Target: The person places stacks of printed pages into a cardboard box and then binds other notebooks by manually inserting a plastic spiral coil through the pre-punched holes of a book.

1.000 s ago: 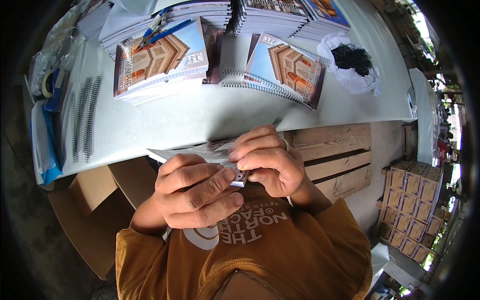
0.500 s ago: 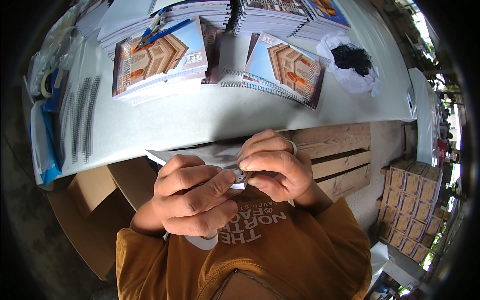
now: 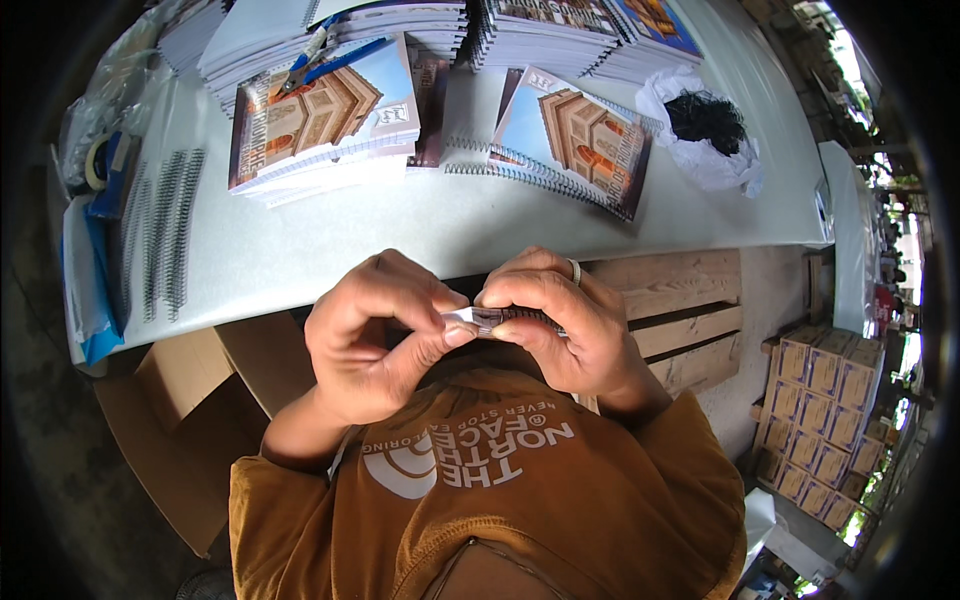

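Note:
Close to my chest, both hands pinch a small notebook (image 3: 460,315) seen nearly edge-on, with white pages and a dark printed part. My left hand (image 3: 375,325) grips its left part between thumb and fingers. My right hand (image 3: 565,315), with a ring on one finger, pinches the edge at the right, where a row of spiral binding (image 3: 530,316) shows. Most of the notebook is hidden behind my fingers. Beyond my hands, a stack of printed booklets (image 3: 330,110) lies on the table, with blue-handled pliers (image 3: 325,68) on top.
Spiral-bound notebooks (image 3: 575,140) lie at the table's centre, taller stacks (image 3: 545,40) behind them. A white bag of black strands (image 3: 705,125) stands at right. Loose wire coils (image 3: 170,235) and a tape roll (image 3: 97,163) lie left. An open cardboard box (image 3: 190,420) and wooden pallet (image 3: 690,300) are below.
The notebook has tipped to nearly edge-on, so its dark cover no longer shows broadly. My left hand has shifted up and now pinches with thumb and fingertips; my right hand stays near the same spot.

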A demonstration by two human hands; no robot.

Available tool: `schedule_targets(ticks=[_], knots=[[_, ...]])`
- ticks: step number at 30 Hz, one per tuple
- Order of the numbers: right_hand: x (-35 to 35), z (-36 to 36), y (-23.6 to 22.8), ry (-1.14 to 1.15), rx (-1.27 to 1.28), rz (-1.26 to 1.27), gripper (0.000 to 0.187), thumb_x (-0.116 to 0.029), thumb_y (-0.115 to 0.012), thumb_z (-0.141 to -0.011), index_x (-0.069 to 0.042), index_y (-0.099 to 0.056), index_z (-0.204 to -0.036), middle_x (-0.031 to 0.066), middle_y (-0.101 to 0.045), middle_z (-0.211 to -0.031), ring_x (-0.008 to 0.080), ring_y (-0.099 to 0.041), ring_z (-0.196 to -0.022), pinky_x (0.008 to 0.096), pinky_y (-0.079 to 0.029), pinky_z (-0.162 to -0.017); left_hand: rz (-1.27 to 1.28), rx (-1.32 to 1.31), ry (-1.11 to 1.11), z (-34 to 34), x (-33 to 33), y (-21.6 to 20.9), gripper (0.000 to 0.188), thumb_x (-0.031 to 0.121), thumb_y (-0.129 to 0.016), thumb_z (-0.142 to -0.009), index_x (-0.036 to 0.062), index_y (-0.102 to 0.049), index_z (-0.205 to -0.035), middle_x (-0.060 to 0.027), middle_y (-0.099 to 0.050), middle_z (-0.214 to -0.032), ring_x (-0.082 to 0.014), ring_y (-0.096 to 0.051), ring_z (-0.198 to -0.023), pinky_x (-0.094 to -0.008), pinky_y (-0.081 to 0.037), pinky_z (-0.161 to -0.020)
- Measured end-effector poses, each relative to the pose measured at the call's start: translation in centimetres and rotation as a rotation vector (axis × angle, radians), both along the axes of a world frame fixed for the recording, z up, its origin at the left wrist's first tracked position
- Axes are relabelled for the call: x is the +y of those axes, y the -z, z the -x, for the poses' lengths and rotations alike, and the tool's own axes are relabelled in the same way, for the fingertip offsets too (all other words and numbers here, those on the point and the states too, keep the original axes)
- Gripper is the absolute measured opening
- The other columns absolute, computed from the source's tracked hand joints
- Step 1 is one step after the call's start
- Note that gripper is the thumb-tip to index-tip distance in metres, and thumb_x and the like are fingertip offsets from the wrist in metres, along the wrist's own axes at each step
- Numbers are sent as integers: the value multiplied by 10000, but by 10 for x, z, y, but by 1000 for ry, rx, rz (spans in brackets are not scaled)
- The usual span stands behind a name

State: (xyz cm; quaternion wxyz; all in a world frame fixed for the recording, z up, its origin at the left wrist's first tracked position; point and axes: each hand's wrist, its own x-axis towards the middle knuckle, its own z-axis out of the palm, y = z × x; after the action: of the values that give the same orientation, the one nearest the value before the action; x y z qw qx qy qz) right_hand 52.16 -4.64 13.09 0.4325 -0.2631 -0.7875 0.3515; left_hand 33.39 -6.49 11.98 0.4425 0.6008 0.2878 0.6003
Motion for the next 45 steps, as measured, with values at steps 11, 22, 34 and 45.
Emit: schedule_targets(ticks=[11, 22, 34, 45], knots=[[9, 1, 0, 404, -136, -389, 267, -146, -643, -806, -45, -618, -1051, 119, -557, -994, 240, -541, -899, 338, -439, -742, 237, -203, -194, -8, -1, -5, 261, -83, -667, -757, 49, -463, -853, -62, -567, -835, -92, -540, -751, -239, -458, -689], [-2, 36, -17, 2, 502, -59, 445, -40, -599, -834, 118, -436, -1216, 229, -554, -1161, 272, -592, -1015, 312, -489, -835, -399, 374, -140, -2, -6, -63, 165, 56, -633, -795, -25, -647, -938, -162, -632, -934, -263, -619, -752, -348, -498, -702], [40, 63, 40, -31, 513, 586, 278, -59, -573, -884, 13, -430, -1111, 66, -598, -865, 55, -531, -806, 206, -439, -705, 207, 678, -156, 44, 47, -27, 190, 159, -577, -890, -11, -632, -955, -81, -618, -762, -145, -554, -683, -259, -445, -655], [43, 52, 35, 242, 256, 485, 143, -59, -623, -852, 53, -571, -925, 98, -673, -775, 66, -588, -705, 217, -471, -622, 603, 247, 18, 53, 60, -7, 270, 250, -521, -938, -3, -610, -906, 16, -596, -783, -33, -506, -722, -195, -432, -667]])
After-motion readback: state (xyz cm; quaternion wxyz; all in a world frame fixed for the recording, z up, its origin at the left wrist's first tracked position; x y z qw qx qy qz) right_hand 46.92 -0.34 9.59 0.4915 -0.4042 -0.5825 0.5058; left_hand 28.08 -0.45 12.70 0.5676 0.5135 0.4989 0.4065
